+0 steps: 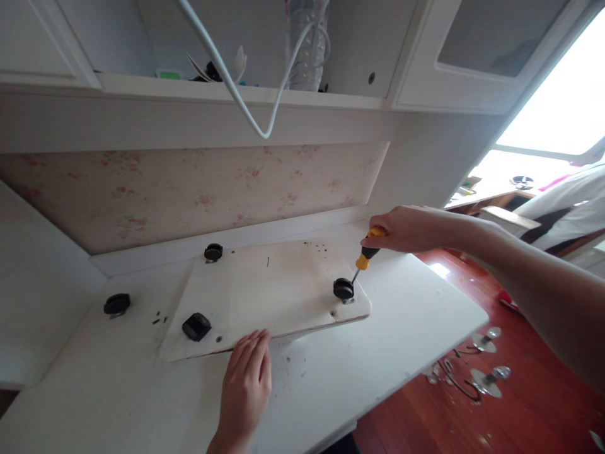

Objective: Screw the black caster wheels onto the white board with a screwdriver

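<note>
My right hand is wrapped round the yellow and black handle of a screwdriver. The shaft slants down to the mounting plate of a black caster wheel at the right end of a white board. On the board's front edge rest the fingers of my left hand, stretched out and close together. Two more casters sit at the left end, one at the back and one at the front. A loose caster lies on the desk to the left, near small dark screws.
The board lies on a white desk. A white cable hangs down in front of an open shelf above. Past the desk's right edge, a chandelier with glass parts lies on the red wooden floor.
</note>
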A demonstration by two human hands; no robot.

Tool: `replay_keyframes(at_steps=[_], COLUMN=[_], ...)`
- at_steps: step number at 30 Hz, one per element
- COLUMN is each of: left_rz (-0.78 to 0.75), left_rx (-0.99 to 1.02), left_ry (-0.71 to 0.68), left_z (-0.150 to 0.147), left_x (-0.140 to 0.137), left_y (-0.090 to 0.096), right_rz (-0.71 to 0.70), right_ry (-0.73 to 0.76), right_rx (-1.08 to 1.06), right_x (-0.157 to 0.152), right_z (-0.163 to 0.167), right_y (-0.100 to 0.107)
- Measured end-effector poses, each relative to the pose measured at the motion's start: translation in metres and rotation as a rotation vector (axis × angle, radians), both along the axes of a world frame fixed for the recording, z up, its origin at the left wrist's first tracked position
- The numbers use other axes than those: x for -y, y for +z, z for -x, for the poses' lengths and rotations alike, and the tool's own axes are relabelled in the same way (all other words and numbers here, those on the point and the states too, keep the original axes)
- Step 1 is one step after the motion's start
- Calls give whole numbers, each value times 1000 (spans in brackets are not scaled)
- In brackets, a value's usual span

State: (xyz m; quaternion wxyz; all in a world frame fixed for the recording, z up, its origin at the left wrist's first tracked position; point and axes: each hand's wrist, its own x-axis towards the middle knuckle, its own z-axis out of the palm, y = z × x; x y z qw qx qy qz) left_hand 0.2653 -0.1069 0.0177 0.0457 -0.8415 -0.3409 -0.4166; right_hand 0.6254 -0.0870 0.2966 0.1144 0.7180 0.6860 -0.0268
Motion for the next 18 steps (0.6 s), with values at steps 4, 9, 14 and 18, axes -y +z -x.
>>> replay_keyframes(at_steps=[4, 9, 14, 18], left_rz=[-5, 0, -11, -7], left_rx=[-2, -2, -1, -6], left_ry=[-10, -20, -13, -15], left_z=[0, -1, 0, 0], left_x=[0, -2, -2, -1], left_y=[-1, -2, -2, -1], right_rz=[39, -35, -12, 21], right_ry=[107, -48, 49, 75], right_rx=[-187, 62, -115, -91], right_x=[1, -1, -1, -2], right_z=[-4, -2, -6, -5], right_y=[-2, -6, -9, -10])
